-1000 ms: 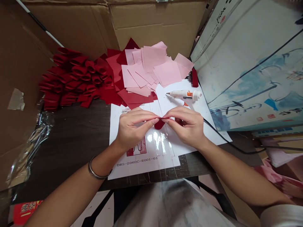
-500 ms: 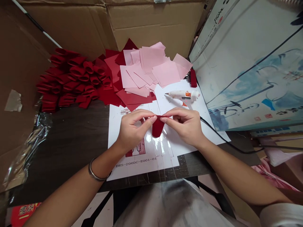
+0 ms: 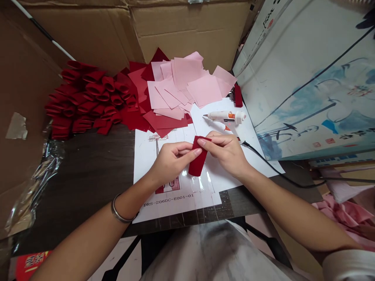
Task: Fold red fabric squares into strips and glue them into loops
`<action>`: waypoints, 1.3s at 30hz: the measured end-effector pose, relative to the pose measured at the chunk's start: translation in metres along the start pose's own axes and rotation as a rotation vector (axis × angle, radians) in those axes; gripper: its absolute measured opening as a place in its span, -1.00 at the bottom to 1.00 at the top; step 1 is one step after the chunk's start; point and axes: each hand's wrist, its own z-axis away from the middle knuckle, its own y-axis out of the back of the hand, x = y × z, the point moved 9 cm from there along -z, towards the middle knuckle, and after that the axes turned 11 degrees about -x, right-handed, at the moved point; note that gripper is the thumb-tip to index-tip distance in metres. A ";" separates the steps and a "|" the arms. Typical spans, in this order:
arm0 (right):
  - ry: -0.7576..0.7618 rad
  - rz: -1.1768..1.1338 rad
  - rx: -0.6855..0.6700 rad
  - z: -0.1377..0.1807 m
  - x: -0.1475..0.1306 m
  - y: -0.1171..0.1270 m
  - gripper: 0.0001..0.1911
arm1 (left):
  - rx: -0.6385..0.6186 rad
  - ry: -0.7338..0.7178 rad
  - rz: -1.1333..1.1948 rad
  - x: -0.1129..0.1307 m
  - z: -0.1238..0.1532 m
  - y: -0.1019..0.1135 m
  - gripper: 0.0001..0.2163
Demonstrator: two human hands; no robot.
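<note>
A dark red strip of folded fabric or felt is held between both hands above the printed white sheet. My left hand pinches its left side, thumb on top. My right hand grips the upper right part, with the thumb pressed flat near the top edge. Just beyond the hands lies a white glue gun with orange parts, its nozzle pointing left. Pink squares and red squares are heaped farther back. To the left is a pile of red folded loops.
Cardboard walls stand behind and to the left of the dark table. A white painted panel borders the right. The black cord runs off rightward. Small metal pieces lie beside a red block at the back right.
The red piece was pinched along its top edge and spread between both hands; now it is turned into a slanted, flat strip. Both hands have shifted their grip onto its sides.
</note>
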 end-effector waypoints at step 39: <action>0.017 -0.077 0.165 0.003 0.007 0.019 -0.75 | -0.114 0.049 -0.063 -0.006 0.000 -0.007 -0.76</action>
